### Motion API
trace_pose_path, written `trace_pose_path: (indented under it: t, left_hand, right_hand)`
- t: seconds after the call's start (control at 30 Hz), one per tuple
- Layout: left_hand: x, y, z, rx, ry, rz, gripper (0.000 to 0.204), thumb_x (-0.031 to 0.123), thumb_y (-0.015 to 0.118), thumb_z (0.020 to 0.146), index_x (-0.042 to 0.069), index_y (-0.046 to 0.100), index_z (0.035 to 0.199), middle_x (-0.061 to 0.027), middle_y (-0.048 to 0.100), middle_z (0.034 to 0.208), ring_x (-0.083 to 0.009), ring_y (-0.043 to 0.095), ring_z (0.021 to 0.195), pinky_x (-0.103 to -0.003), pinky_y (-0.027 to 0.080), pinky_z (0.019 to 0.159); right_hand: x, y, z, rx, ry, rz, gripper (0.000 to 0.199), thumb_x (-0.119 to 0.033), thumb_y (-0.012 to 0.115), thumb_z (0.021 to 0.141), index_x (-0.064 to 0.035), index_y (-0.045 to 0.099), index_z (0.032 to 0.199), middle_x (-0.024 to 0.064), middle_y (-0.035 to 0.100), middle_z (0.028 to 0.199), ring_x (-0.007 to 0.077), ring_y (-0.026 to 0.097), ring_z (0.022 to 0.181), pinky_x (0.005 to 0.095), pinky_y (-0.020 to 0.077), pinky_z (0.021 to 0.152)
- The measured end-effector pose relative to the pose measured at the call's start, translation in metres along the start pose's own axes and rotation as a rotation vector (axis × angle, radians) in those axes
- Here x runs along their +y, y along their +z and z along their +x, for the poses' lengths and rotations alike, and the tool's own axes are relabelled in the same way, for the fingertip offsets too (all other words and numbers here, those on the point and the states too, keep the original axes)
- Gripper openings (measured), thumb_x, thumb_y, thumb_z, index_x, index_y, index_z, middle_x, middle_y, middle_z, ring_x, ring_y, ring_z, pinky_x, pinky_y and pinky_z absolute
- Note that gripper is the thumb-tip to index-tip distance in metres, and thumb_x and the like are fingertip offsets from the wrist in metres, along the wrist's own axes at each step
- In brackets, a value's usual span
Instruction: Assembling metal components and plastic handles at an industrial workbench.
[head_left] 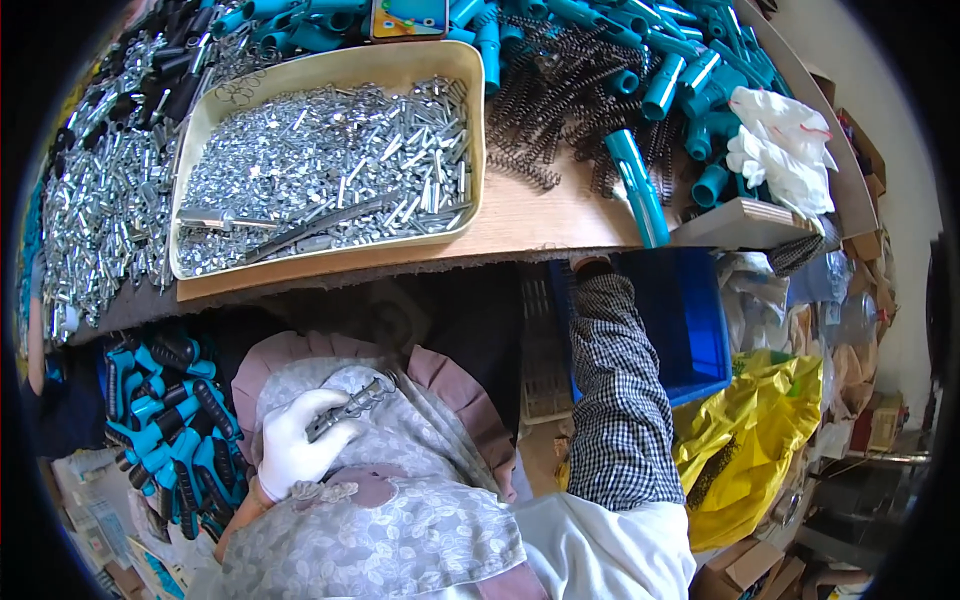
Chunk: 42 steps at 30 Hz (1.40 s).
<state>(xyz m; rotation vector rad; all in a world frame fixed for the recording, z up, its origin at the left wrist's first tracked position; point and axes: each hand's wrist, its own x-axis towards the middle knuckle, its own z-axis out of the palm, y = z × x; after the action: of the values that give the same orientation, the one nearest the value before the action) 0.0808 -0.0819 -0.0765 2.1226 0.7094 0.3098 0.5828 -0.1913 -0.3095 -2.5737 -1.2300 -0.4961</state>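
My left hand [300,442], in a white glove, is held over my lap in front of the floral apron [420,530]. Its fingers are closed around a slim grey metal part with a coil spring [352,408], which points up and to the right. My right arm, in a black-and-white checked sleeve [622,390], stretches forward over the blue crate [705,340] to the table's front edge. Only a bit of skin at the wrist [590,263] shows there; the fingers of my right hand are hidden under the tabletop.
On the table [560,215], a cream tray [478,130] holds small metal pins and a tweezer-like tool. Dark springs [560,90], teal tubes [635,185], a phone [410,18] and white gloves [785,150] lie around it. Teal-and-black handles [180,430] are piled lower left; a yellow bag [750,460] stands right.
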Motion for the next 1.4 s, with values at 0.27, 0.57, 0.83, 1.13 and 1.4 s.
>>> trace_pose_path:
  t: [0.27, 0.57, 0.83, 1.13, 1.4]
  left_hand:
    - [0.002, -0.007, -0.004, 0.029, 0.077, 0.027, 0.035, 0.008, 0.084, 0.075, 0.002, 0.069, 0.106, -0.0135, 0.074, 0.092, -0.0214, 0.073, 0.082, -0.031, 0.056, 0.074]
    - [-0.010, -0.003, 0.006, -0.160, -0.107, -0.174, 0.038, 0.016, 0.081, 0.081, 0.003, 0.067, 0.115, -0.0140, 0.071, 0.100, -0.0209, 0.070, 0.088, -0.031, 0.054, 0.080]
    - [-0.006, -0.036, -0.005, 0.223, 0.008, -0.307, 0.040, 0.005, 0.078, 0.082, -0.001, 0.063, 0.118, -0.0102, 0.071, 0.099, -0.0147, 0.068, 0.088, -0.028, 0.053, 0.080]
    - [-0.030, -0.072, -0.023, 0.403, -0.139, -0.479, 0.028, 0.001, 0.072, 0.079, -0.005, 0.066, 0.105, -0.0113, 0.067, 0.096, -0.0163, 0.064, 0.080, -0.029, 0.051, 0.073]
    - [-0.034, -0.076, -0.027, 0.308, -0.270, -0.596, 0.031, 0.005, 0.074, 0.082, -0.003, 0.066, 0.111, -0.0085, 0.069, 0.094, -0.0121, 0.064, 0.077, -0.024, 0.051, 0.072]
  right_hand:
    - [0.020, -0.061, -0.047, 0.067, -0.033, -0.070, 0.033, -0.034, 0.054, 0.094, -0.0088, 0.068, 0.111, 0.0159, 0.069, 0.112, 0.0345, 0.065, 0.105, 0.0484, 0.0501, 0.091]
    - [-0.160, -0.251, -0.139, -0.071, 0.917, 1.705, 0.028, -0.011, 0.065, 0.093, 0.0006, 0.055, 0.117, 0.0092, 0.064, 0.090, 0.0127, 0.060, 0.067, 0.0281, 0.0540, 0.062]
    - [-0.313, -0.256, -0.140, -0.702, 0.712, 2.211, 0.021, -0.003, 0.064, 0.095, -0.0001, 0.052, 0.112, 0.0131, 0.066, 0.105, 0.0193, 0.070, 0.087, 0.0294, 0.0597, 0.078]
    - [-0.348, -0.266, -0.115, -0.897, 0.257, 1.675, 0.027, 0.000, 0.069, 0.090, 0.0080, 0.062, 0.115, 0.0171, 0.072, 0.101, 0.0208, 0.073, 0.086, 0.0307, 0.0611, 0.075]
    - [-0.357, -0.261, -0.118, -0.574, 0.134, 1.477, 0.016, 0.001, 0.069, 0.086, 0.0040, 0.065, 0.101, 0.0054, 0.067, 0.089, 0.0093, 0.062, 0.076, 0.0242, 0.0529, 0.069]
